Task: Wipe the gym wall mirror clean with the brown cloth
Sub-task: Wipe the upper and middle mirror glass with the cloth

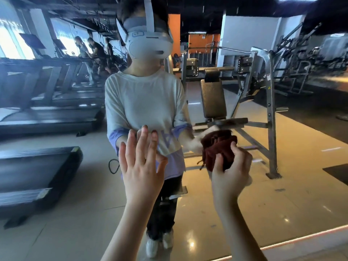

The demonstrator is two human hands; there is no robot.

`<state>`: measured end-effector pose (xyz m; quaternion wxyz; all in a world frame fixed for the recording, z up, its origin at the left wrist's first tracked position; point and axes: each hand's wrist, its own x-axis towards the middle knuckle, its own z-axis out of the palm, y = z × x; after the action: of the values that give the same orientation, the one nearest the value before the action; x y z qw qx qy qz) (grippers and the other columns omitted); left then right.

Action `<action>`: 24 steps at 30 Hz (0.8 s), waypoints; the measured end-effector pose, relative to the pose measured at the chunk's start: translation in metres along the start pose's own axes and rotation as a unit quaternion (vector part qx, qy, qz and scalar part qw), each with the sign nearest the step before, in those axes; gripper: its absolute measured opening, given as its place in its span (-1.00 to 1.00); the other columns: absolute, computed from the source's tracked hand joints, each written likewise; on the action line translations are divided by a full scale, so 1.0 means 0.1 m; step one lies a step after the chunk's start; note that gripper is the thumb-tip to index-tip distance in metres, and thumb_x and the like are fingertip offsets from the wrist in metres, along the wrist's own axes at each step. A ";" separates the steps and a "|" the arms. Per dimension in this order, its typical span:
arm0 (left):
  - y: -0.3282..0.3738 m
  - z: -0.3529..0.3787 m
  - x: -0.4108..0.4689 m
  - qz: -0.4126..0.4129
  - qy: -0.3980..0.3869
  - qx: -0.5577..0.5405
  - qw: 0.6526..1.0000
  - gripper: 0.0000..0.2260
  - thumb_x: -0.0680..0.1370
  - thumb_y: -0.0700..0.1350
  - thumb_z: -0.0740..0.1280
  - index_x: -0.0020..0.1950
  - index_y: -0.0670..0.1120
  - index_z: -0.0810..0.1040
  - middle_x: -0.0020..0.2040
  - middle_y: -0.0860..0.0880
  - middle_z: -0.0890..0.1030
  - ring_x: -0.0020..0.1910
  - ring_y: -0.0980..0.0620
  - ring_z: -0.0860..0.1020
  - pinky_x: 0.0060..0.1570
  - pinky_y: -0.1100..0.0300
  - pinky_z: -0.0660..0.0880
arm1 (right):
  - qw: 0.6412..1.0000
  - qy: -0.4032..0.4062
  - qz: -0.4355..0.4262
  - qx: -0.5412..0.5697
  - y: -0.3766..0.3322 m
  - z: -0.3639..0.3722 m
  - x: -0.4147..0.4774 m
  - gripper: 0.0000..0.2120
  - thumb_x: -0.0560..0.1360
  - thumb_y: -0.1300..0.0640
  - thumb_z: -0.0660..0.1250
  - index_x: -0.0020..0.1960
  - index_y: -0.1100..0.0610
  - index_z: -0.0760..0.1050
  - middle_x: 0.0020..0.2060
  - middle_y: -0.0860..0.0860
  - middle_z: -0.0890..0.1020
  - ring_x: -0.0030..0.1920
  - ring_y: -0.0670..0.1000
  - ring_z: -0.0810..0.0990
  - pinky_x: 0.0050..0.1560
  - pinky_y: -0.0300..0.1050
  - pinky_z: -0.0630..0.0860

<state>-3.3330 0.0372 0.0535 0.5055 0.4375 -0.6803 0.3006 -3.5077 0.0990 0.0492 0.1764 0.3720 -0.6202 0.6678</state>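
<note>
Head view: facing the gym wall mirror (291, 157), which fills nearly the whole frame. Judged early or mid-wipe; no cleaned patch distinguishable from dirty glass, so most of the surface probably left to do. Left hand (140, 164) flat, fingers straight and spread, apparently pressed on the glass near centre. Right hand (231, 172) clenched round the bunched brown cloth (219, 149), raised to the glass just right of the left hand, well above the mirror's bottom edge.

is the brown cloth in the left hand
No, the brown cloth is bunched in the right hand, while the left hand is held up with straight, spread fingers and holds nothing.
</note>
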 end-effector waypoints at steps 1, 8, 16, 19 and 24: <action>0.00 0.00 0.00 0.004 0.001 -0.003 1.000 -0.31 0.46 -0.04 0.55 0.52 -0.10 0.35 0.52 -0.15 0.35 0.53 -0.24 0.24 0.47 -0.22 0.19 | 1.000 -0.024 -0.016 0.000 0.00 0.03 -0.14 -0.58 0.45 0.29 0.43 0.28 0.15 0.44 0.18 0.22 0.53 0.19 0.21 0.51 0.01 0.01 0.49; -0.05 -0.01 0.01 0.021 -0.010 -0.004 1.000 -0.40 0.50 -0.02 0.51 0.49 -0.14 0.43 0.52 -0.17 0.36 0.52 -0.25 0.27 0.44 -0.26 0.25 | 0.997 -0.024 0.075 0.011 0.16 -0.10 -0.03 -0.58 0.45 0.32 0.43 0.28 0.21 0.44 0.21 0.16 0.53 0.21 0.15 0.53 0.05 -0.04 0.53; -0.07 0.01 0.00 0.028 -0.012 -0.001 1.000 -0.41 0.52 0.02 0.45 0.50 -0.14 0.42 0.52 -0.18 0.36 0.52 -0.24 0.25 0.47 -0.23 0.22 | 0.994 -0.101 0.040 -0.001 0.10 0.03 -0.53 -0.54 0.38 0.34 0.48 0.24 0.17 0.47 0.17 0.10 0.56 0.19 0.06 0.53 0.08 -0.07 0.53; -0.03 -0.01 0.00 0.034 -0.007 -0.016 0.999 -0.49 0.55 -0.04 0.39 0.48 -0.14 0.43 0.50 -0.18 0.39 0.51 -0.23 0.25 0.47 -0.22 0.22 | 0.994 -0.087 0.057 -0.012 0.24 -0.09 -0.30 -0.58 0.42 0.30 0.46 0.25 0.16 0.46 0.17 0.10 0.57 0.18 0.09 0.55 0.07 -0.03 0.56; 0.20 0.00 -0.19 0.067 -0.050 -0.024 0.996 -0.45 0.54 0.00 0.35 0.50 -0.12 0.35 0.51 -0.12 0.29 0.50 -0.17 0.24 0.45 -0.19 0.22 | 0.994 -0.068 0.078 -0.020 0.35 -0.11 -0.39 -0.55 0.41 0.32 0.47 0.26 0.19 0.45 0.19 0.14 0.56 0.19 0.14 0.56 0.06 0.11 0.60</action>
<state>-3.3490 0.0516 0.0361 0.4602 0.3929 -0.7394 0.2952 -3.5092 0.1128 -0.0022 0.0889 0.3631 -0.6711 0.6402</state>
